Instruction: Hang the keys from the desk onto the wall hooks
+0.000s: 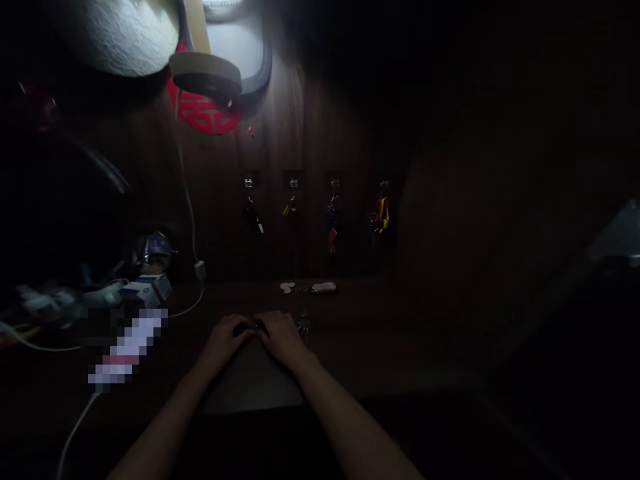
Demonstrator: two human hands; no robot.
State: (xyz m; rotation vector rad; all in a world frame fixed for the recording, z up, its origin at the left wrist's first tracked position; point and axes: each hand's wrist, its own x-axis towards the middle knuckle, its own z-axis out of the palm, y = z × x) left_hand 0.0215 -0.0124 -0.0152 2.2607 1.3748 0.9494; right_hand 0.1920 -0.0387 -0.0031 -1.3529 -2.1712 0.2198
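My left hand (229,333) and my right hand (281,332) meet over the dark wooden surface (250,393), thumbs towards each other. Their fingers are curled around something small and dark, with a tiny glint between them; what it is stays hidden in the dim light. Just right of my right hand lie several metal keys (303,327), partly blurred. I cannot tell whether they join onto what I hold. Farther back rest a few pale round pieces (287,287) and a silvery oblong thing (324,287).
Several key bunches hang from hooks on the back panel, one with a red and yellow strap (383,213). At left are a small white-and-blue box (147,289), a white cable (187,193) and a pixelated patch. A lit lamp (223,7) shines above.
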